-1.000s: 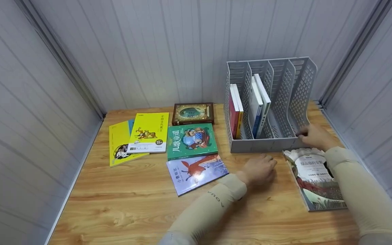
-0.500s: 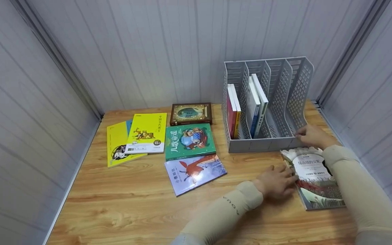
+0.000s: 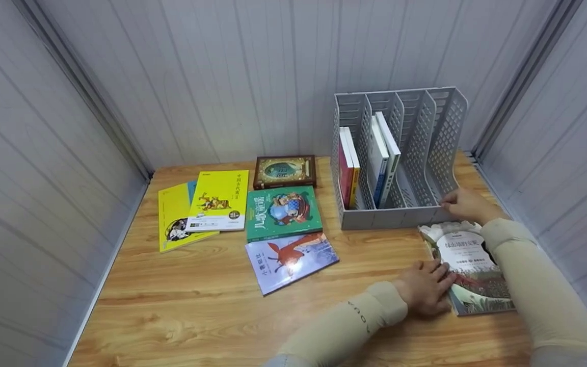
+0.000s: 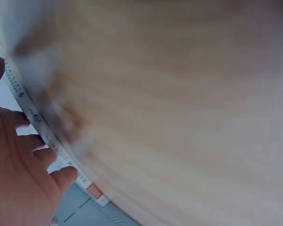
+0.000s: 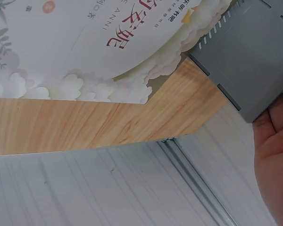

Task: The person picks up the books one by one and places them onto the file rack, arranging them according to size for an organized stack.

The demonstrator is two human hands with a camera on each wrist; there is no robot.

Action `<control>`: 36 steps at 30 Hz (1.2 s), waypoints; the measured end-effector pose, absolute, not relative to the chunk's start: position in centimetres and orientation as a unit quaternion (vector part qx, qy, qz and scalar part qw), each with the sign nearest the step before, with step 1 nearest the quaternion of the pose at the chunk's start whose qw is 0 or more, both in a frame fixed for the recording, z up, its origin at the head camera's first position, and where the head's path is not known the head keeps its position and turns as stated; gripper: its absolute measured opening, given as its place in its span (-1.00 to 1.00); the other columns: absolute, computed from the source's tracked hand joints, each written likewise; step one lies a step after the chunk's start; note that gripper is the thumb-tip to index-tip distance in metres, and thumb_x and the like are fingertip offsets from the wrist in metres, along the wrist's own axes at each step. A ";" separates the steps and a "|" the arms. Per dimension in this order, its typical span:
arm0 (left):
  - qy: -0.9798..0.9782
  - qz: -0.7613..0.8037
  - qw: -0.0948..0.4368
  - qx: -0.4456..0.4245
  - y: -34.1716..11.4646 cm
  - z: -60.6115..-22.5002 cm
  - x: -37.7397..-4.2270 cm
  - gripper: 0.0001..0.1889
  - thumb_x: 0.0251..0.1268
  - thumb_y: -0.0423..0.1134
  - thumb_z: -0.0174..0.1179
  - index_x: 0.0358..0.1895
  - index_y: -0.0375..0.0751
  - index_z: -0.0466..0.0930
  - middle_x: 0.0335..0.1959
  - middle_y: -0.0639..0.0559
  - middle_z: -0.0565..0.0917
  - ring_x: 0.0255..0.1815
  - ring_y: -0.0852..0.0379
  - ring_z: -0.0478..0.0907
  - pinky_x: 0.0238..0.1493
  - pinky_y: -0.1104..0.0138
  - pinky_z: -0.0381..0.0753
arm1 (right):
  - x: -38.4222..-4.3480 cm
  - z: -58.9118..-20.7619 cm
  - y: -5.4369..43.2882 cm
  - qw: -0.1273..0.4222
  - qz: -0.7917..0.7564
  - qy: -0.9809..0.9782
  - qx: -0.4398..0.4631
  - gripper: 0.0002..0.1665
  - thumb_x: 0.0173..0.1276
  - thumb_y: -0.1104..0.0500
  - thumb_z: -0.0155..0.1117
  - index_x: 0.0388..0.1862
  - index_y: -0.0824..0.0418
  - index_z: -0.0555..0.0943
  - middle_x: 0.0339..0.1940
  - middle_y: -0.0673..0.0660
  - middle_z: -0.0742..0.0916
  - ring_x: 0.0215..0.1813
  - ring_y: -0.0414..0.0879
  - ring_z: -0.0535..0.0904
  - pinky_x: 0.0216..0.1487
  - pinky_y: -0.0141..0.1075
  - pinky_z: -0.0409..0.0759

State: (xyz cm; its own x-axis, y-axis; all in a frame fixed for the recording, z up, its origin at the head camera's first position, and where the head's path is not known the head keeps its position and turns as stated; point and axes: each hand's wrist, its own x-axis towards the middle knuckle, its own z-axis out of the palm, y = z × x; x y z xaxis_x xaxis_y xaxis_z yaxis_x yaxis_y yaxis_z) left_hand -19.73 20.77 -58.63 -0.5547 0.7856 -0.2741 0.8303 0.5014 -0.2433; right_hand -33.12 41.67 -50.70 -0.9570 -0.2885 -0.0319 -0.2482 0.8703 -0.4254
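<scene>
My left hand (image 3: pixel 426 288) rests at the left edge of a picture book (image 3: pixel 469 255) with a pale, flowery cover. In the left wrist view the extended fingers of the left hand (image 4: pixel 21 165) touch the book's spine (image 4: pixel 42 125). My right hand (image 3: pixel 469 204) grips the front right corner of a grey magazine rack (image 3: pixel 390 219). Only part of the right hand (image 5: pixel 276 141) shows in the right wrist view, against the rack's grey side (image 5: pixel 245 56). Two books (image 3: pixel 349 168) stand in the leftmost slot, and white-edged books (image 3: pixel 385 160) in the slot beside it.
To the left lie yellow books (image 3: pixel 219 199), a green book (image 3: pixel 284 213), a purple book (image 3: pixel 292 260) with a red animal, and a brown-framed book (image 3: pixel 284 171). Panelled walls (image 3: pixel 212 76) enclose the wooden table (image 3: pixel 181 306).
My left hand has moved right and toward me across the table, to the left edge of the flowery book. My right hand stays at the rack's corner.
</scene>
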 end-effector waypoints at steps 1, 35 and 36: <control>0.863 -0.179 0.061 0.468 20.9 -58.5 -19.7 -0.18 0.64 0.49 -0.46 0.82 0.30 -0.17 0.82 0.31 -0.02 0.83 0.25 -0.13 0.72 0.32 0.09 | -33.1 -50.7 41.7 0.048 -0.215 0.966 -0.136 -0.67 0.49 0.28 0.23 -0.04 0.54 0.78 -0.13 0.44 0.85 -0.25 0.08 0.71 -0.19 -0.04 0.67; 0.756 -0.167 -0.067 0.630 10.6 -57.3 -22.8 -0.40 0.37 0.59 0.15 -0.05 0.21 0.84 -0.15 0.25 0.87 -0.31 0.29 0.68 -0.20 0.39 0.72 | -32.1 -51.0 42.1 0.071 -0.229 0.965 -0.102 -0.59 0.56 0.24 0.18 0.10 0.58 0.72 0.05 0.56 0.79 0.08 0.47 0.73 0.10 0.31 0.71; 0.754 -0.165 -0.066 0.633 10.1 -57.2 -22.9 -0.39 0.36 0.59 0.16 -0.02 0.21 0.83 -0.13 0.25 0.87 -0.31 0.29 0.68 -0.20 0.38 0.73 | -32.2 -51.1 42.2 0.072 -0.230 0.965 -0.101 -0.59 0.56 0.24 0.18 0.10 0.58 0.72 0.05 0.56 0.79 0.08 0.46 0.73 0.09 0.30 0.72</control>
State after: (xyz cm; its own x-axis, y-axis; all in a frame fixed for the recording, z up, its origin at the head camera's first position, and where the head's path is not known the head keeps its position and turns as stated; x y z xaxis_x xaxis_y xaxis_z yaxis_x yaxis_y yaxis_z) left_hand -22.94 10.08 -57.19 -0.1911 0.9755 -0.1087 0.9319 0.1455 -0.3323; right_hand -32.21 42.15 -51.07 -0.9694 -0.2278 -0.0917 -0.1620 0.8740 -0.4582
